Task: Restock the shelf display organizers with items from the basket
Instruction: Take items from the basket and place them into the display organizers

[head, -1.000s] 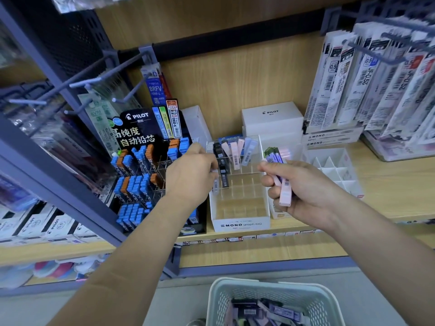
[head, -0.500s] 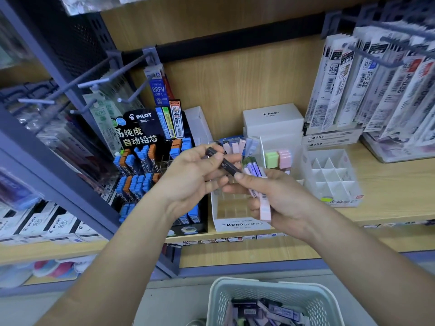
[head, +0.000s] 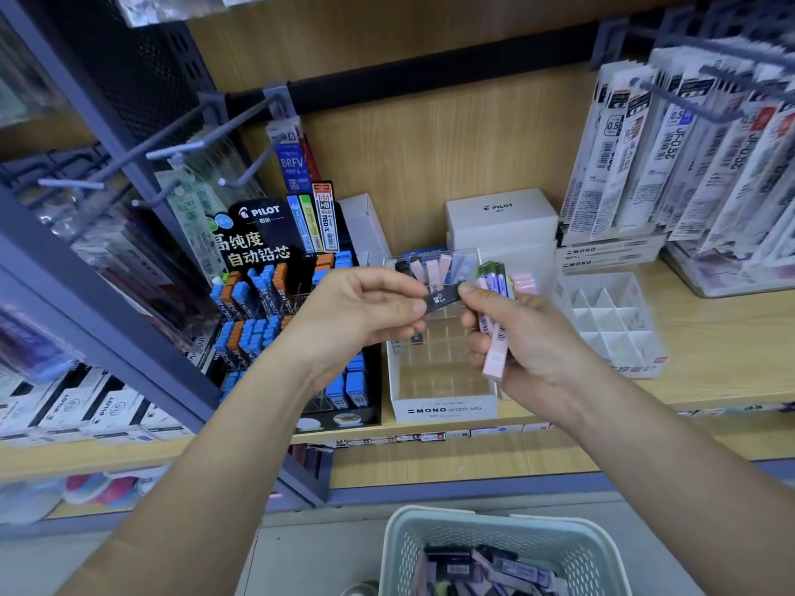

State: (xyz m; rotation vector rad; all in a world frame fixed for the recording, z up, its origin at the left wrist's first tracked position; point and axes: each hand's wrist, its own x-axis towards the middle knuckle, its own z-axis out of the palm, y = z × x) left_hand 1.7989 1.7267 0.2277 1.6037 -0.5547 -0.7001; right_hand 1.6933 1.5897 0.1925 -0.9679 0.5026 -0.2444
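only the organizer's (head: 443,409) back row is filled; basket (head: 405,552) holds plenty. left hand (head: 357,311) pinches a black case (head: 443,298), right hand (head: 531,337) grips several cases (head: 494,357).

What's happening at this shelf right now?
A person is restocking lead refills. The left hand pinches a black lead case marked 0.5 2B, with its other end at the right hand's fingertips. The right hand grips a bundle of pastel cases. Both hands are in front of the clear MONO organizer, which holds only a few cases. The basket below holds more.
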